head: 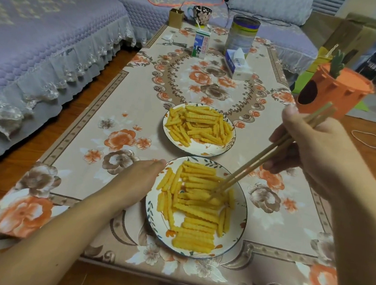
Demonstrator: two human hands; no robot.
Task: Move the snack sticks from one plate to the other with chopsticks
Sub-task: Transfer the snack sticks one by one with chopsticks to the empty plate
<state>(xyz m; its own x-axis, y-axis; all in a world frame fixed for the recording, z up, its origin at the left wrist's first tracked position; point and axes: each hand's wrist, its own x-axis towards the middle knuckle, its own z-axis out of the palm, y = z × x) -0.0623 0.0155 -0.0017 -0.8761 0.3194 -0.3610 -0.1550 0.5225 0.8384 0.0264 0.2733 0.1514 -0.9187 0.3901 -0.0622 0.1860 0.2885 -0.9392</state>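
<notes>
Two white patterned plates hold yellow crinkle-cut snack sticks. The near plate (153,217) carries a spread of sticks (196,210); the far plate (204,151) carries a pile (198,125). My right hand (309,152) grips a pair of wooden chopsticks (261,159), whose tips reach down into the sticks on the near plate at about its middle right. Whether the tips pinch a stick I cannot tell. My left hand (136,178) rests against the near plate's left rim, fingers together, palm side hidden.
A floral tablecloth (103,147) covers the low table. At the far end stand a milk carton (201,44), a tin can (241,34), a tissue box (237,65), a mug (201,15) and keys (172,43). An orange carrot-shaped holder (331,92) sits at right; a sofa (43,34) at left.
</notes>
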